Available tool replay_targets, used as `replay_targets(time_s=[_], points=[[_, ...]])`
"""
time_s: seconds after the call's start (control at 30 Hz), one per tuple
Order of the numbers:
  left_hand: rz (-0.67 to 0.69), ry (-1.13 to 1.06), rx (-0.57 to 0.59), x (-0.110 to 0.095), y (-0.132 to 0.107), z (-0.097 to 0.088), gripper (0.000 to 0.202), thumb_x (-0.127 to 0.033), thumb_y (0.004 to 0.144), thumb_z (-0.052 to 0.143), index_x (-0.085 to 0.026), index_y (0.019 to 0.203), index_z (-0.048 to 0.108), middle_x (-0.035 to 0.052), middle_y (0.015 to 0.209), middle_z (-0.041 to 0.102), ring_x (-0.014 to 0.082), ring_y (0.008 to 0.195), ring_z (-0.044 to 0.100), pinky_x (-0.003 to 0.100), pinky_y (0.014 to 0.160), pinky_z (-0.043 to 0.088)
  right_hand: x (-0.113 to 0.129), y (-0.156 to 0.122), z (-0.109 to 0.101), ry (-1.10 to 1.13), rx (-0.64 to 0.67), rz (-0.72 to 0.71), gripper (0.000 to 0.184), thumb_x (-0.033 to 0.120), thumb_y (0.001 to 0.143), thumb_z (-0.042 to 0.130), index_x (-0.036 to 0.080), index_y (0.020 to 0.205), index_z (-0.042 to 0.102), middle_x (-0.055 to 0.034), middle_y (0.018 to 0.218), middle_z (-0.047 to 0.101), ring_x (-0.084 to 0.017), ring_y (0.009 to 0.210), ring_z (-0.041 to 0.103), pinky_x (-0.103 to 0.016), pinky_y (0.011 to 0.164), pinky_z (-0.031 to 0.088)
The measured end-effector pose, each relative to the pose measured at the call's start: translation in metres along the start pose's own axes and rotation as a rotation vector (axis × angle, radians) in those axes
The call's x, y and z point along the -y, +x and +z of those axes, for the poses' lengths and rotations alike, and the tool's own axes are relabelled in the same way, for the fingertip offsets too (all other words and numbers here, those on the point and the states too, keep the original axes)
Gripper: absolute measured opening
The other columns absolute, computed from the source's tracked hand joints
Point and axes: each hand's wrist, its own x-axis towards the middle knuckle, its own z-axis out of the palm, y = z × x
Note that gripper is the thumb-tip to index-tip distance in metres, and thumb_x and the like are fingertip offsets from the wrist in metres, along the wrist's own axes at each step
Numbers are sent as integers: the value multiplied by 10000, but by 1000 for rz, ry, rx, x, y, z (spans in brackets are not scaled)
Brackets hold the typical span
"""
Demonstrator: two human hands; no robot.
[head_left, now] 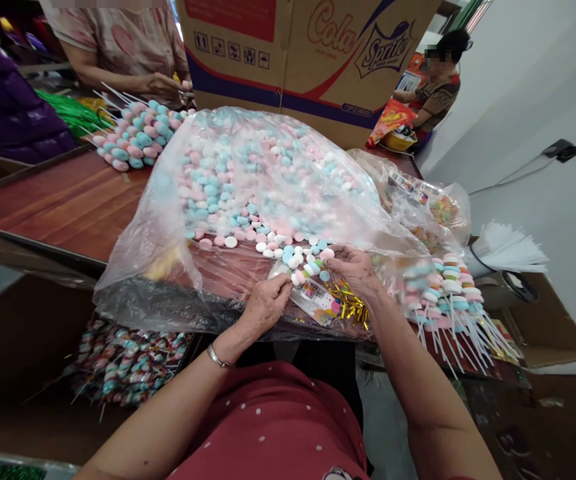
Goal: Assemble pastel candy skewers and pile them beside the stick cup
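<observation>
My left hand is closed in a pinch at the lower end of a short skewer of round marshmallows in white, green and pink. The stick itself is hidden. At the other end of that row, my right hand has its fingertips closed on a pink marshmallow. Loose white and blue marshmallows lie right behind the fingers, spilling from the mouth of a big clear plastic bag full of pastel ones. Below the hands are a printed packet and gold tinsel ties.
Finished skewers lie on the right; more are stacked at back left. White sticks stand in a container. A large carton blocks the back. Wrapped skewers fill a box below left. Two other people work nearby.
</observation>
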Motion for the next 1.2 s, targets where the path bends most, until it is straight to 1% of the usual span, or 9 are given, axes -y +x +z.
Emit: replay_targets(time_s=[0.2, 0.3, 0.37, 0.5, 0.7, 0.83, 0.97, 1.1, 1.2], points=[[16, -16, -9, 3, 0, 2, 235, -263, 861, 433, -177, 707, 588, -37, 560, 482, 121, 560, 460, 221, 557, 335, 1, -7, 9, 28, 18, -71, 422, 368, 536, 851, 209, 846, 613, 20, 762, 693, -133, 687, 638, -282, 657, 538], [6, -22, 1, 3, 0, 2, 241, -262, 861, 428, -176, 702, 588, -33, 560, 488, 123, 565, 463, 218, 557, 339, 6, -13, 9, -57, 36, -147, 392, 378, 599, 823, 217, 889, 616, 14, 788, 692, -144, 733, 644, -298, 711, 541], [4, -22, -2, 2, 0, 1, 240, -262, 860, 428, -176, 710, 595, -32, 563, 489, 124, 567, 464, 218, 559, 341, 9, -16, 7, -140, 52, -194, 348, 401, 681, 765, 219, 946, 633, -1, 833, 699, -156, 775, 648, -314, 747, 538], [15, -28, -19, 1, 0, 1, 236, -269, 857, 434, -179, 716, 601, -33, 569, 484, 123, 564, 460, 220, 566, 344, 10, -20, 1, -334, 5, -279, 257, 389, 812, 625, 223, 1002, 676, -20, 911, 710, -167, 821, 649, -342, 808, 527], [50, -78, -15, 6, -1, 2, 254, -290, 872, 425, -177, 737, 608, -33, 580, 499, 119, 562, 460, 215, 582, 362, 4, -18, 0, -443, -41, -429, 200, 305, 819, 620, 243, 981, 720, -29, 994, 719, -181, 938, 651, -360, 895, 507], [57, -84, -22, 8, -2, 1, 261, -295, 870, 431, -164, 744, 618, -31, 597, 510, 114, 576, 462, 208, 582, 367, 5, -16, -2, -480, 21, -533, 170, 256, 812, 639, 249, 946, 744, -26, 967, 737, -170, 927, 659, -350, 893, 509], [48, -102, -9, 8, -3, 0, 266, -302, 871, 427, -165, 738, 612, -32, 593, 508, 115, 574, 463, 207, 569, 365, 5, -16, -4, -440, 65, -542, 152, 261, 803, 667, 258, 922, 761, -24, 930, 749, -163, 872, 672, -335, 842, 528], [49, -115, -24, 9, -3, 1, 267, -316, 874, 424, -172, 734, 600, -37, 577, 491, 117, 566, 464, 213, 566, 357, 2, -18, 1, -409, 19, -558, 169, 263, 800, 679, 282, 943, 768, -18, 934, 751, -165, 880, 669, -340, 847, 527], [39, -118, -28, 10, -3, 2, 273, -328, 878, 420, -177, 721, 585, -38, 573, 475, 118, 566, 455, 214, 563, 350, -1, -19, 7, -346, 3, -520, 175, 280, 793, 690, 277, 948, 771, -16, 890, 744, -162, 856, 664, -339, 838, 528]])
